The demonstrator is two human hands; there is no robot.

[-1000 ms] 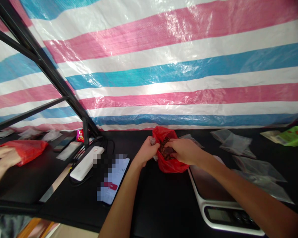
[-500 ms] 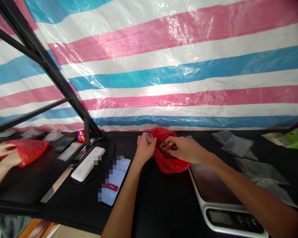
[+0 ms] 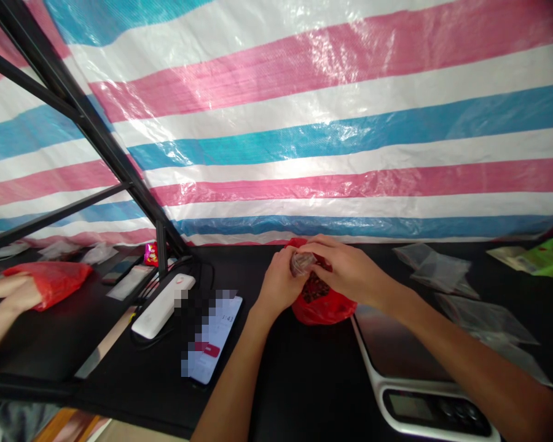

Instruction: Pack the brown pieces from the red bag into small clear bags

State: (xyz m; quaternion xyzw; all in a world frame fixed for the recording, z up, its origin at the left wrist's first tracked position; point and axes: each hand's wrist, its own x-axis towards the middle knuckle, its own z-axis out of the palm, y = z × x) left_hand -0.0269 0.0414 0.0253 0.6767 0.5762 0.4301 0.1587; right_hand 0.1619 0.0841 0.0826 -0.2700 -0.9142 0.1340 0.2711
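Observation:
A small clear plastic bag [image 3: 303, 263] is pinched in my left hand [image 3: 282, 279], above an open red plastic bag [image 3: 329, 310]. Dark brown dried pieces [image 3: 316, 288] lie inside the red bag; their kind is too small to make out. My right hand [image 3: 343, 267] is closed at the mouth of the clear bag, thumb and fingertips pressed against it. Whether loose pieces sit between those fingers is hidden. Just right of the red bag stands a kitchen scale [image 3: 396, 344], partly under my right forearm.
Flat clear bags [image 3: 442, 270] lie on the right, near a green packet [image 3: 550, 258]. To the left are a phone [image 3: 214, 344], a white power bank [image 3: 163, 306] and a black metal frame [image 3: 115, 159]. Beyond it, another person's hands reach into a red bag [image 3: 62, 282].
My right hand has come up out of the red bag to the clear bag. My left hand has shifted right over the red bag. The neighbour's hands have moved slightly deeper into their bag.

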